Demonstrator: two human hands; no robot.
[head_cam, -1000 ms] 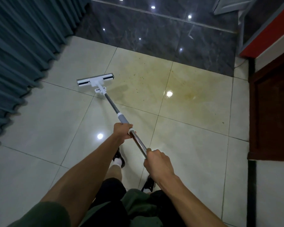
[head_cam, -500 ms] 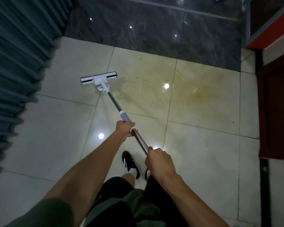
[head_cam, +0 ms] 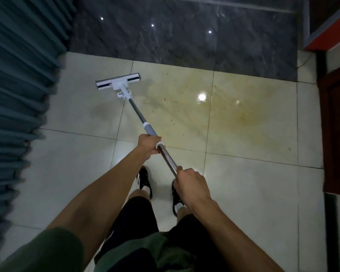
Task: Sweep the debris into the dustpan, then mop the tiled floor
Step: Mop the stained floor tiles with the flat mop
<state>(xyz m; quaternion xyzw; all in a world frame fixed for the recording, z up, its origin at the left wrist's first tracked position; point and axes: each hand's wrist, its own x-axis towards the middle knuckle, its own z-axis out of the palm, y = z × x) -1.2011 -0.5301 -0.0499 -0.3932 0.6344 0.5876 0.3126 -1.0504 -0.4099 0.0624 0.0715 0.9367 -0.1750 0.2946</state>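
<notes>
I have the mop (head_cam: 145, 124) in both hands: my left hand (head_cam: 148, 143) is wrapped around the shaft just below the grey collar, and my right hand (head_cam: 191, 182) is closed around the bare metal pole nearer my body, knuckles up. The flat mop head (head_cam: 118, 81) lies on the pale tiled floor (head_cam: 71, 163) ahead and to my left, near the pleated blue curtain (head_cam: 22, 79) and just short of the dark stone strip (head_cam: 185, 36). To its right a yellowish stain (head_cam: 214, 114) spreads over two tiles, with small brown specks (head_cam: 175, 103) scattered in it. To mop this well, I judge I should keep the head flat and pressed down through my left hand, steer with my right, and draw it across the stain in overlapping strokes, working from the far edge back toward my shoes (head_cam: 144, 181) so I do not step on wet tile. The specks look like grit that sweeping missed; the mop may only smear them, so I would gather them to one spot. I see no dustpan or broom anywhere, so I cannot tell whether sweeping is finished. The underside of the mop head is hidden, so I cannot say how wet or dirty its pad is. The dark wooden piece (head_cam: 336, 130) on the right is cut off by the frame edge, and the dim light and glare spots make the stain's limits hard to judge.
</notes>
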